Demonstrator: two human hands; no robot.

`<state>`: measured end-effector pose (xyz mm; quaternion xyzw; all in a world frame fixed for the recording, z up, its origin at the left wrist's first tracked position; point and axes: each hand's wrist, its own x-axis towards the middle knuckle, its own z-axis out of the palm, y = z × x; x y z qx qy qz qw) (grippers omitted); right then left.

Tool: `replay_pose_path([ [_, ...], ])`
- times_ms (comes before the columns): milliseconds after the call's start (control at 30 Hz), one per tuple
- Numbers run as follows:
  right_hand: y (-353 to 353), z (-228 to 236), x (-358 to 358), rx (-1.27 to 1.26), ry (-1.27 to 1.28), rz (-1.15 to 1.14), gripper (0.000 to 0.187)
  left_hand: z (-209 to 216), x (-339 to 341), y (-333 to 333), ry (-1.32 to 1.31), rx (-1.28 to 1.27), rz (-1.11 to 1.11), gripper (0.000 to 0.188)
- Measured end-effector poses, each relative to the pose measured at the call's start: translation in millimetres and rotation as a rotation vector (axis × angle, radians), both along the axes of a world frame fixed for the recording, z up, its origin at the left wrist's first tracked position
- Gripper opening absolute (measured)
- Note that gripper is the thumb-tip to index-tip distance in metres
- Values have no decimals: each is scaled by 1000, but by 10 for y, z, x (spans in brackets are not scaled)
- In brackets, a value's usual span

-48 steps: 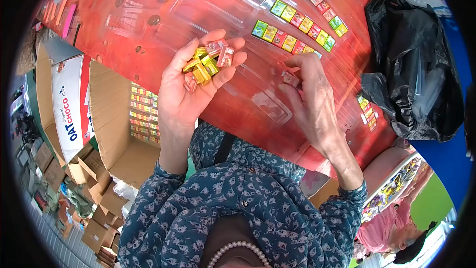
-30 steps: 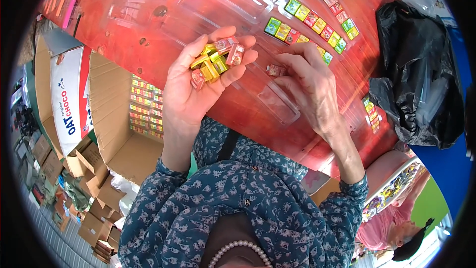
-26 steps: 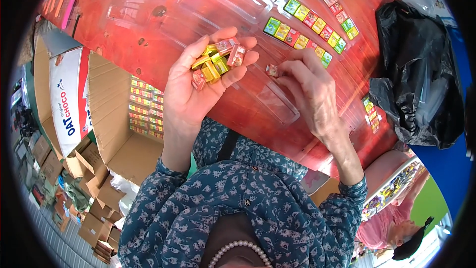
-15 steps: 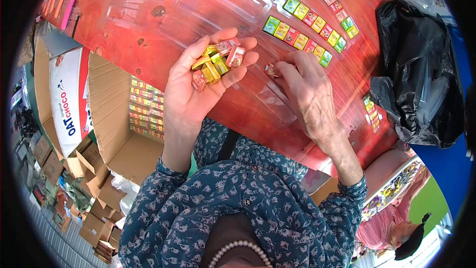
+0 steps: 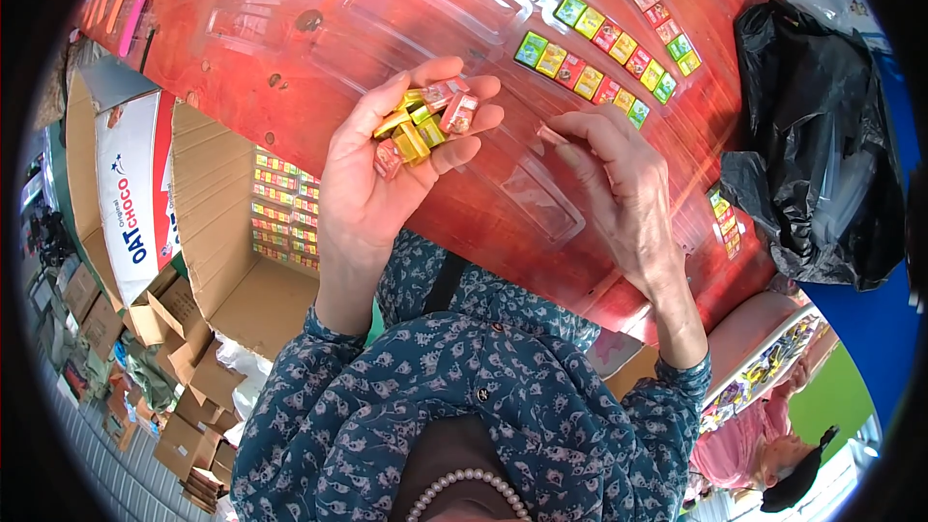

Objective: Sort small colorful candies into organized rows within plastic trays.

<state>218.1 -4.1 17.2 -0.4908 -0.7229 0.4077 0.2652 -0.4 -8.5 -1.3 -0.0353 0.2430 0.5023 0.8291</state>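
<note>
red piece juts from right grip (pinched).

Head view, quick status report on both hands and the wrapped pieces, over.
Left hand cupped under red and yellow wrapped pieces. Right hand pinching one reddish piece. Black plastic bag off to the right.

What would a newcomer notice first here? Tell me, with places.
The left hand, palm up left of centre, cups small yellow and red pieces. To its right, above the red table, the right hand pinches one reddish piece. Beyond it, three rows of green, yellow and red pieces stand out, with a crumpled black bag farther right.
</note>
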Motion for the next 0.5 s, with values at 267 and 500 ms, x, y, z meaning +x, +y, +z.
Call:
replay_pose_path([
  [267,18,4,-99,201,-318,117,14,8,21,-18,36,43,5,40],
  [500,52,-47,-158,192,-290,182,11,32,55,-63,148,41,-5,40],
])
